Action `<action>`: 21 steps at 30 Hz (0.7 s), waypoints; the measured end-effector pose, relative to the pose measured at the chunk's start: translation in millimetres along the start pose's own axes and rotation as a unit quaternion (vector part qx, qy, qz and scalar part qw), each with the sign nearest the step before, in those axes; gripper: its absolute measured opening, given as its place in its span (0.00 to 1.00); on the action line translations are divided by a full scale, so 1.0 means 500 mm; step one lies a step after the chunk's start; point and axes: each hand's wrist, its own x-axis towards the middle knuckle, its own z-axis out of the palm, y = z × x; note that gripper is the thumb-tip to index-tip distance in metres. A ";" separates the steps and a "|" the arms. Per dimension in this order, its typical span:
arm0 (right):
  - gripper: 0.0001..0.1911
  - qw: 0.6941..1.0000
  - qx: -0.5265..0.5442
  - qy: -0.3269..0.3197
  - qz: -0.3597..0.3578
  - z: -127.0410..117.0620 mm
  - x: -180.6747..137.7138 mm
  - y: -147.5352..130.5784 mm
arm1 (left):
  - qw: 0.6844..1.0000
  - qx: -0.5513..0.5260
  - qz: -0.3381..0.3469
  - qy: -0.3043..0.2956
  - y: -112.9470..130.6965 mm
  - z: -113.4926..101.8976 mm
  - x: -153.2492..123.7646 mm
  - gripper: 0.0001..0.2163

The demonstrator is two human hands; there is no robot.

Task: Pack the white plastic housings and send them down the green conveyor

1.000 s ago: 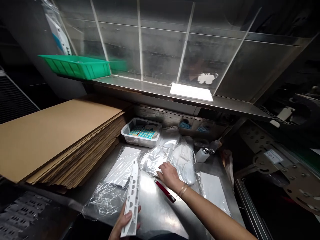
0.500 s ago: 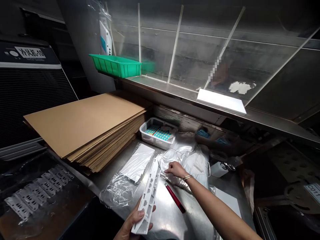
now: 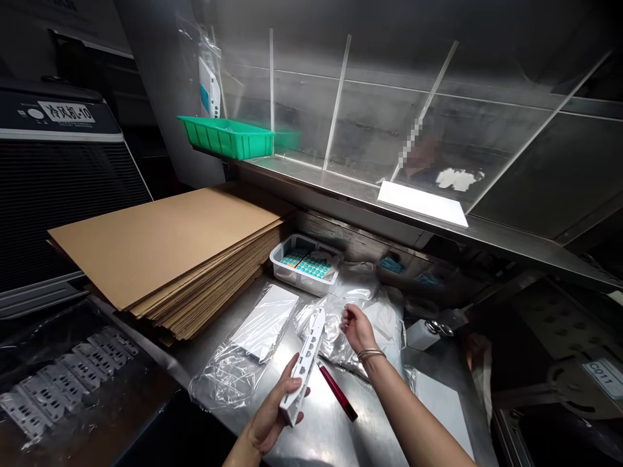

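Note:
My left hand (image 3: pixel 272 415) grips the near end of a long white plastic part (image 3: pixel 305 363) with slots, held tilted above the steel table (image 3: pixel 321 428). My right hand (image 3: pixel 357 327) is raised a little over a heap of clear plastic bags (image 3: pixel 341 337), its fingers curled in a pinch on the edge of a clear bag. A red pen (image 3: pixel 337 390) lies on the table between my two arms. A clear bag with a white sheet inside (image 3: pixel 260 324) lies to the left of the part.
A stack of brown cardboard sheets (image 3: pixel 160 250) fills the left. A white tray of blue stickers (image 3: pixel 304 263) sits at the back, a green bin (image 3: pixel 226 136) on the shelf above. Several white parts under film (image 3: pixel 63 383) lie lower left. A small white bottle (image 3: pixel 423 332) stands right.
My left hand has lifted the white part forward and up. My right hand has risen off the bags with its fingers pinched. The view has shifted slightly.

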 end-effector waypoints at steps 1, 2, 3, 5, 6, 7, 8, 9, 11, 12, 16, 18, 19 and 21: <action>0.15 1.000 0.002 0.007 -0.009 0.003 0.000 -0.003 | 0.999 -0.018 0.016 -0.032 0.003 0.000 -0.005 0.36; 0.16 1.000 0.000 0.013 -0.019 0.006 0.001 -0.004 | 0.997 -0.030 0.033 -0.070 0.008 0.004 -0.010 0.37; 0.16 0.999 -0.005 0.017 -0.028 0.009 0.001 -0.004 | 0.993 -0.025 0.051 -0.107 0.014 0.011 -0.012 0.39; 0.17 0.998 -0.017 0.027 -0.051 0.010 -0.002 -0.003 | 0.985 0.047 0.074 -0.152 0.030 0.034 -0.010 0.39; 0.17 0.997 -0.025 0.034 -0.065 0.008 -0.004 -0.005 | 0.981 0.101 0.073 -0.147 0.037 0.048 -0.005 0.38; 0.18 0.995 -0.035 0.039 -0.082 0.004 -0.008 -0.008 | 0.978 0.151 0.063 -0.126 0.042 0.062 0.002 0.36; 0.18 0.993 -0.047 0.041 -0.103 -0.001 -0.013 -0.012 | 0.978 0.181 0.045 -0.095 0.045 0.075 0.010 0.35; 0.18 0.990 -0.060 0.039 -0.125 -0.007 -0.019 -0.018 | 0.980 0.186 0.024 -0.063 0.047 0.086 0.018 0.33; 0.15 0.982 -0.089 0.015 -0.168 -0.020 -0.035 -0.030 | 0.992 0.115 -0.031 -0.044 0.048 0.105 0.032 0.28; 0.14 0.974 -0.117 -0.007 -0.196 -0.025 -0.045 -0.036 | 0.996 0.042 -0.052 -0.064 0.049 0.112 0.035 0.26; 0.11 0.903 -0.281 -0.092 -0.313 -0.016 -0.089 -0.067 | 0.953 -0.268 -0.020 -0.138 0.060 0.139 0.020 0.22; 0.13 0.883 -0.311 -0.124 -0.329 0.012 -0.111 -0.102 | 0.940 -0.319 0.012 -0.122 0.070 0.155 0.005 0.20; 0.12 0.876 -0.316 -0.150 -0.332 0.029 -0.120 -0.127 | 0.938 -0.326 0.019 -0.115 0.075 0.162 -0.002 0.20; 0.11 0.849 -0.336 -0.213 -0.347 0.063 -0.139 -0.189 | 0.938 -0.329 0.029 -0.107 0.081 0.174 -0.013 0.21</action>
